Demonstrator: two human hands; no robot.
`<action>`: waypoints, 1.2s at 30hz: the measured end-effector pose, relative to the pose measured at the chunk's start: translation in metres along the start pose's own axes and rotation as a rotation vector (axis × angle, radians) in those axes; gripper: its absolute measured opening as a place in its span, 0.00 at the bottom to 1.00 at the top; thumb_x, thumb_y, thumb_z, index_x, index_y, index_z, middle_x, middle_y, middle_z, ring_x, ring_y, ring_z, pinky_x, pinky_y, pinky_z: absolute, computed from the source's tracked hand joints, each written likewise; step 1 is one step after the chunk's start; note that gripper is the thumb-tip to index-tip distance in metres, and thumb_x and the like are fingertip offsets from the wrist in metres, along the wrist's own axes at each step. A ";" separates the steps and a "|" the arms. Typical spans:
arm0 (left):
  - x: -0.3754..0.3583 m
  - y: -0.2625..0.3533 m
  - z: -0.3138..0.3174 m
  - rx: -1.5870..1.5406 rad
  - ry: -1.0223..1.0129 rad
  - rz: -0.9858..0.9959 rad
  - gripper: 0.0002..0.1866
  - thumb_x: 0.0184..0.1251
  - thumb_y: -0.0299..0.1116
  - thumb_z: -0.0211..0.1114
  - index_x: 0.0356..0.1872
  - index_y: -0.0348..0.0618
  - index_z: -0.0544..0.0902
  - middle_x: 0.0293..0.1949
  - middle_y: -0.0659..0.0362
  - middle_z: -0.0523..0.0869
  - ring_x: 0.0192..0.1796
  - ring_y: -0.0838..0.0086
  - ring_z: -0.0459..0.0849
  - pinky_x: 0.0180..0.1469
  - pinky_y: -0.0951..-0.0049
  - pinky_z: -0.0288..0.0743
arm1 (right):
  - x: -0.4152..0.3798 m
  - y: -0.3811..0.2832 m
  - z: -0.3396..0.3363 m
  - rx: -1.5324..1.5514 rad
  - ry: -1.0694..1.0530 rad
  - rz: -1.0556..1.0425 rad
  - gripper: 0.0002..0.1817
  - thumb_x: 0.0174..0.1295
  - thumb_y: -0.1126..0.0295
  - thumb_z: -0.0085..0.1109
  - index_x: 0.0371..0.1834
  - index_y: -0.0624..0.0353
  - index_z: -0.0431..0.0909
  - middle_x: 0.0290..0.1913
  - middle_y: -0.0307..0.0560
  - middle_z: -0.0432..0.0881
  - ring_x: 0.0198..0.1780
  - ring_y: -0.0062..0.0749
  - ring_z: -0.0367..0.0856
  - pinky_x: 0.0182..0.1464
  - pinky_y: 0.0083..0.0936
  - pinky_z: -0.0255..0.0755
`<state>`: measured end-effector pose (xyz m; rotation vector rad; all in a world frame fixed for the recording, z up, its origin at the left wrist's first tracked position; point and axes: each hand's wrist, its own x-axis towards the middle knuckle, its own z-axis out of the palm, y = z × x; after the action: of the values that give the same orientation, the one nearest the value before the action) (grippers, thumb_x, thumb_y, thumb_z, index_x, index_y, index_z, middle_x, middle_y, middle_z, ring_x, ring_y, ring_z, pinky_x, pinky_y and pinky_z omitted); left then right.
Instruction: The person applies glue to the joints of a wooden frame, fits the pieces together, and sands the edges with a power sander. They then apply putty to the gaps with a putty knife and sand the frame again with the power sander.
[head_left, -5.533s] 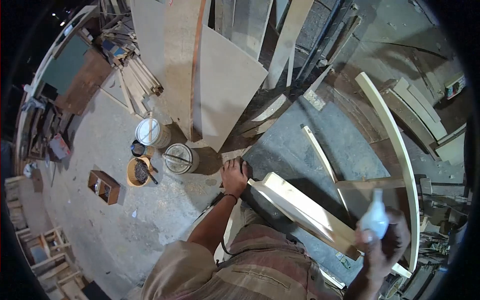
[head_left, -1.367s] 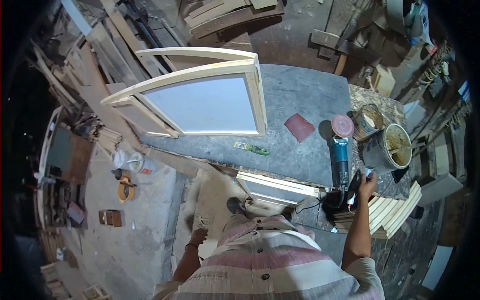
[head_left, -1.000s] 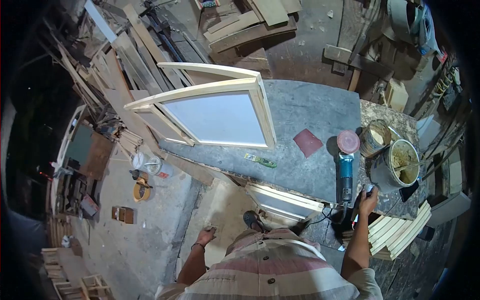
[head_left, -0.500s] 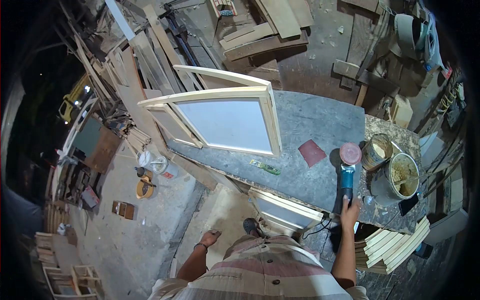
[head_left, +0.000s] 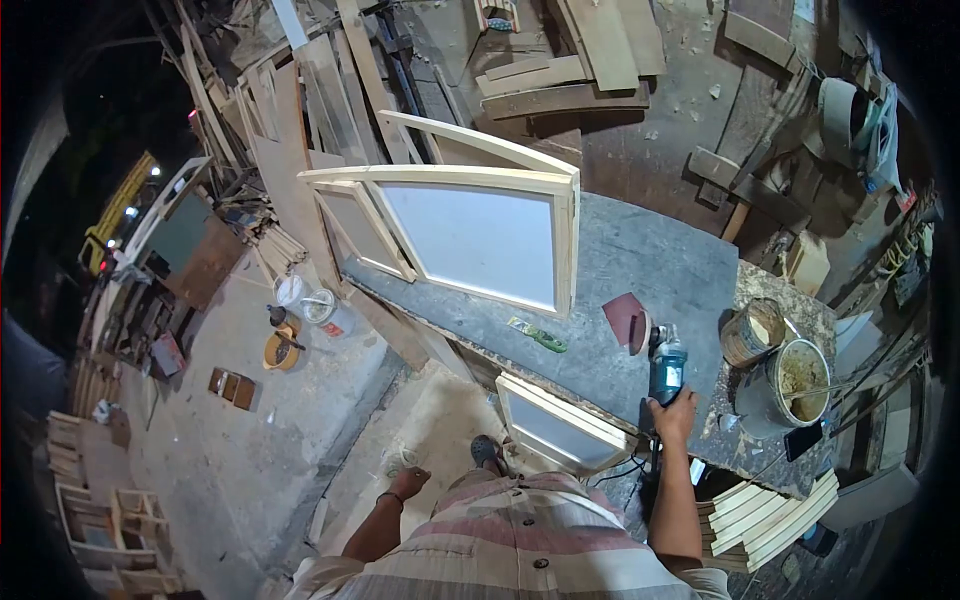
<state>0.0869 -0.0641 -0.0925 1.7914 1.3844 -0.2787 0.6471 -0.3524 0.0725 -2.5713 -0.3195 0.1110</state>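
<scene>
My right hand point(head_left: 675, 415) is wrapped around the body of a teal angle grinder point(head_left: 668, 370). The grinder rests on the grey worktable with its round sanding disc point(head_left: 640, 332) turned on edge, facing left. Just beside the disc lies a square of dark red sandpaper point(head_left: 622, 318). Low at my left side hangs my left hand point(head_left: 408, 484), fingers loosely curled, with nothing visible in it. Farther left on the table are a green-handled scraper point(head_left: 540, 336) and a standing wooden frame with a white panel point(head_left: 475, 240).
Two buckets, one rusty point(head_left: 755, 328) and one pale with paste point(head_left: 790, 388), stand right of the grinder. A phone point(head_left: 803, 440) lies near them. Below the table edge leans another framed panel point(head_left: 560, 425). Curved wooden strips point(head_left: 770, 520) are stacked at lower right.
The grinder has moved left toward the sandpaper, and its disc has turned from facing up to standing on edge. My right hand moved with it. The whole view has shifted slightly.
</scene>
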 end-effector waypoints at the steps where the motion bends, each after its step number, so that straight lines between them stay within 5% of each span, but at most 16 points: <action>1: -0.003 -0.003 -0.001 -0.004 -0.007 -0.017 0.27 0.70 0.57 0.64 0.53 0.43 0.88 0.47 0.46 0.91 0.53 0.54 0.89 0.58 0.57 0.80 | 0.006 0.005 0.009 -0.012 -0.010 -0.003 0.41 0.47 0.54 0.81 0.58 0.68 0.71 0.56 0.67 0.77 0.58 0.67 0.78 0.59 0.51 0.74; 9: -0.005 0.015 -0.011 -0.081 -0.010 -0.039 0.27 0.71 0.57 0.63 0.52 0.41 0.88 0.45 0.45 0.91 0.50 0.55 0.89 0.55 0.57 0.80 | 0.064 0.008 0.019 0.082 -0.147 0.134 0.42 0.38 0.45 0.80 0.52 0.66 0.80 0.51 0.64 0.85 0.55 0.58 0.85 0.57 0.46 0.77; 12: 0.019 0.021 -0.012 -0.083 0.033 0.185 0.25 0.74 0.54 0.62 0.52 0.42 0.88 0.47 0.46 0.90 0.48 0.57 0.90 0.54 0.59 0.81 | 0.073 0.015 0.025 0.096 -0.159 0.132 0.43 0.32 0.44 0.80 0.48 0.68 0.81 0.48 0.64 0.87 0.51 0.55 0.88 0.54 0.43 0.80; 15: 0.004 0.105 -0.030 0.063 0.042 0.453 0.21 0.76 0.49 0.61 0.55 0.43 0.86 0.50 0.48 0.89 0.49 0.59 0.89 0.54 0.61 0.81 | 0.070 0.020 0.019 0.438 -0.254 0.170 0.32 0.39 0.56 0.78 0.46 0.66 0.81 0.40 0.56 0.87 0.36 0.45 0.88 0.41 0.38 0.82; 17: -0.028 0.190 -0.044 -0.093 -0.030 0.286 0.18 0.78 0.43 0.60 0.57 0.42 0.84 0.51 0.48 0.88 0.54 0.62 0.87 0.56 0.63 0.80 | 0.045 0.010 -0.003 0.726 -0.348 0.256 0.29 0.43 0.59 0.77 0.46 0.65 0.80 0.38 0.53 0.86 0.34 0.43 0.88 0.39 0.38 0.82; 20: -0.012 0.241 -0.029 -0.100 -0.187 0.794 0.21 0.77 0.44 0.63 0.60 0.38 0.82 0.56 0.49 0.86 0.58 0.63 0.84 0.61 0.66 0.77 | 0.007 0.019 0.006 1.320 -0.519 0.428 0.24 0.50 0.65 0.74 0.48 0.62 0.77 0.34 0.48 0.83 0.31 0.40 0.86 0.35 0.38 0.83; 23: -0.066 0.354 -0.013 -0.100 -0.453 1.017 0.30 0.81 0.51 0.57 0.69 0.34 0.74 0.60 0.48 0.85 0.64 0.64 0.79 0.65 0.64 0.73 | -0.042 -0.037 -0.024 1.507 -0.422 0.431 0.23 0.58 0.64 0.73 0.52 0.61 0.74 0.37 0.47 0.83 0.32 0.38 0.85 0.37 0.35 0.84; 27: -0.145 0.464 0.002 -0.049 -0.594 0.983 0.40 0.76 0.57 0.62 0.72 0.33 0.63 0.52 0.41 0.84 0.56 0.57 0.84 0.59 0.63 0.76 | -0.066 -0.089 -0.054 1.580 -0.235 0.283 0.23 0.65 0.62 0.70 0.57 0.60 0.74 0.40 0.43 0.81 0.36 0.32 0.84 0.41 0.31 0.83; 30: -0.167 0.486 0.010 -0.065 -0.481 0.917 0.39 0.74 0.56 0.65 0.69 0.32 0.63 0.47 0.43 0.83 0.51 0.56 0.85 0.56 0.62 0.77 | -0.076 -0.100 -0.077 1.544 -0.109 0.144 0.24 0.67 0.59 0.67 0.60 0.59 0.74 0.43 0.45 0.82 0.41 0.33 0.85 0.48 0.29 0.83; 32: -0.169 0.485 0.007 -0.060 -0.486 0.979 0.35 0.75 0.52 0.64 0.66 0.32 0.62 0.48 0.42 0.83 0.52 0.58 0.84 0.57 0.62 0.76 | -0.078 -0.099 -0.088 1.834 -0.266 0.126 0.26 0.69 0.55 0.63 0.63 0.60 0.73 0.48 0.50 0.84 0.46 0.37 0.87 0.51 0.32 0.83; 34: -0.165 0.483 0.003 -0.271 -0.639 1.257 0.36 0.75 0.52 0.64 0.66 0.32 0.61 0.49 0.39 0.81 0.53 0.58 0.83 0.58 0.62 0.75 | -0.078 -0.102 -0.092 2.052 -0.356 -0.031 0.32 0.67 0.51 0.64 0.65 0.64 0.71 0.54 0.56 0.83 0.49 0.47 0.88 0.56 0.45 0.84; 36: -0.154 0.487 -0.021 -0.183 -0.796 1.166 0.39 0.75 0.52 0.64 0.70 0.32 0.59 0.56 0.36 0.78 0.58 0.53 0.82 0.63 0.60 0.73 | -0.083 -0.114 -0.086 2.140 -0.282 -0.006 0.35 0.62 0.53 0.68 0.66 0.63 0.70 0.55 0.57 0.83 0.53 0.51 0.87 0.60 0.52 0.82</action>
<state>0.4524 -0.1773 0.2458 1.7355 -0.2450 -0.1720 0.5560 -0.3224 0.2072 -0.4254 -0.1087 0.4734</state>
